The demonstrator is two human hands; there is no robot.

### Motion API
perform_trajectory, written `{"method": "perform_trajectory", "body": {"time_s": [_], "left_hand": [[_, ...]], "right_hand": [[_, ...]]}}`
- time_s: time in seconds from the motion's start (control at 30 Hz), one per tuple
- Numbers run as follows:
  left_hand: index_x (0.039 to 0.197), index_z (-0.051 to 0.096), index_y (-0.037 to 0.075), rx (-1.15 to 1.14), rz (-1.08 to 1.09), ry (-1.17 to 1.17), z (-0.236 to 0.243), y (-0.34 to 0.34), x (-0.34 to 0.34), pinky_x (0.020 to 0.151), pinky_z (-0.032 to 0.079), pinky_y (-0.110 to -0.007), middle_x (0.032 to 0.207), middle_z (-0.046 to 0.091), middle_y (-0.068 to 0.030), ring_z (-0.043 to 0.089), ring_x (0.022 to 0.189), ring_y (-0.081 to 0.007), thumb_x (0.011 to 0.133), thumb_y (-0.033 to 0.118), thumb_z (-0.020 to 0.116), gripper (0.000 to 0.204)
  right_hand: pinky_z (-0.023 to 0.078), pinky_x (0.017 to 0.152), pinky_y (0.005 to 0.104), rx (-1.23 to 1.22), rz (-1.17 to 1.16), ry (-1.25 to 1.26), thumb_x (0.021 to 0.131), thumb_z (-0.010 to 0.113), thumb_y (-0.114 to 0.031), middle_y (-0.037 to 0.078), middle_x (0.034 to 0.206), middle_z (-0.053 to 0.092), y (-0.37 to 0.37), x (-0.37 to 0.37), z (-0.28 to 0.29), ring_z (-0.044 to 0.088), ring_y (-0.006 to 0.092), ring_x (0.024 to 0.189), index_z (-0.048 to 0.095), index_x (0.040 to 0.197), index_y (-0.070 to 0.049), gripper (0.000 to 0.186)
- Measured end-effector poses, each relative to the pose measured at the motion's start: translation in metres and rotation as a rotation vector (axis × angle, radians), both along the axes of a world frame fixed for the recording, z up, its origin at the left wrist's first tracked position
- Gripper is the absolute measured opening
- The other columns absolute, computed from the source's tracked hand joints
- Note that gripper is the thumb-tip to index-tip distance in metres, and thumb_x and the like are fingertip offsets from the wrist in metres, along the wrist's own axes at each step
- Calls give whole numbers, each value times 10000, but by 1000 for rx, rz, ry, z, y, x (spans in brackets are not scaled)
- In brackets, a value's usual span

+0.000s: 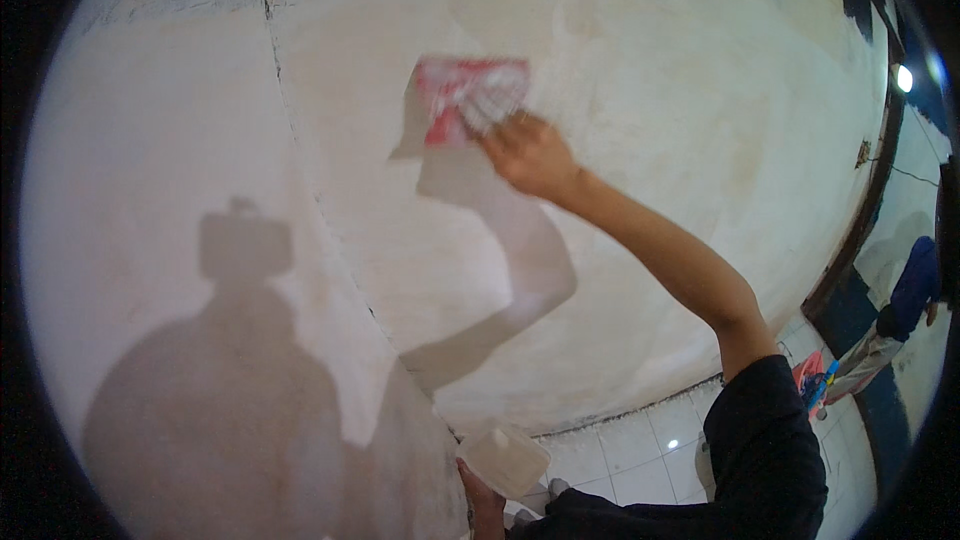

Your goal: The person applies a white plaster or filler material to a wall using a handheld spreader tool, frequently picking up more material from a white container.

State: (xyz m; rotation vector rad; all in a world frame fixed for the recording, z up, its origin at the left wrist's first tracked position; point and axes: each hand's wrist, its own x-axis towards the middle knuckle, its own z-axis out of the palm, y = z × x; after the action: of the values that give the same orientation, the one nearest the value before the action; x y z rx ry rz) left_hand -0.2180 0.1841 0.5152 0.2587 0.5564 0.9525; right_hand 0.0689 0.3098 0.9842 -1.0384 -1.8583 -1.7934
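Wall (660, 100), red scraper (450, 83) under fingers (503, 135)

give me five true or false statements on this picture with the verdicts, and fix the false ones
1. The right hand holds a red flat tool with whitish smears. True.
2. The left hand is empty. False: it holds a pale squarish container, low in the picture.
3. A shadow of a head and shoulders falls on the wall. True.
4. The person's right sleeve is bright yellow. False: it is black.
5. Part of another person in a blue top shows near the right edge. True.
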Motion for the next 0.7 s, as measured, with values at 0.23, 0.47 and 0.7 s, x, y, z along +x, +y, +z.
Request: {"method": "perform_trajectory", "body": {"time_s": [0.23,0.47,0.7], "left_hand": [[1386,427,97,103,-69,-57,-6,-7,17,1030,424,-481,1343,527,-115,507,1229,-335,990,558,211,645],[1413,402,86,77,-59,-144,28,-11,27,1065,374,-499,1391,480,-128,475,1259,-347,988,546,258,642],[1374,438,85,162,-13,146,48,-16,34,1035,417,-471,1344,514,-117,514,1219,-313,993,536,273,612]], "right_hand": [[532,824,398,-488,191,332,812,594,-118,138,1060,674,-68,-25,-99,660,277,949,649,1095,-52,295],[486,568,353,-691,385,1014,809,698,-44,107,798,674,-152,-51,-156,620,271,660,698,937,-40,128],[409,478,330,-818,323,1419,820,700,-44,142,660,605,-202,-53,-204,526,238,508,668,831,-3,53]]}}
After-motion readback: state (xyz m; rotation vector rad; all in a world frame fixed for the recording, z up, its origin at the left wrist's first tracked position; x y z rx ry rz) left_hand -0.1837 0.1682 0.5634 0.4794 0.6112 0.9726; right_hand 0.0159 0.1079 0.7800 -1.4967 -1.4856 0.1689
